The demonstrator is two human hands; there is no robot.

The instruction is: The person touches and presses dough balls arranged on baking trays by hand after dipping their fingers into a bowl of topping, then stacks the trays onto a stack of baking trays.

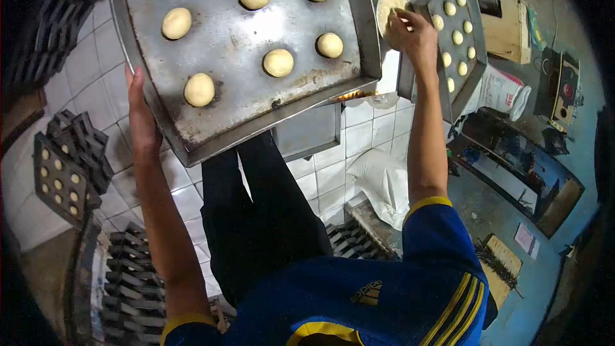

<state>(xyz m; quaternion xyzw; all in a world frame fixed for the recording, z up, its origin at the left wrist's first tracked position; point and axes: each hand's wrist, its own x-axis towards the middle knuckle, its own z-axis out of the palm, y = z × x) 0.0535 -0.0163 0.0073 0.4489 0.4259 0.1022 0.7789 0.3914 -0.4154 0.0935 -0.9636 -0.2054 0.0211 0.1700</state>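
My left hand (145, 118) grips the left side of a worn metal baking tray (237, 77), its thumb along the rim and its other fingers hidden below. The tray is tilted and bears several round, pale dough balls (278, 63) set apart from each other. To the right, my right hand (415, 35) is over a round bowl (391, 13) of pale, grainy stuff, perhaps seeds or crumbs. Its fingers are bent and pinched together at the bowl's edge. Whatever is between the fingertips is too small to make out.
A second tray of dough balls (457, 38) stands right of my right hand. Another loaded tray (61, 182) is at the lower left, beside stacked dark metal trays (131, 282). A white sack (381, 182) and a printed bag (503, 93) stand at the right.
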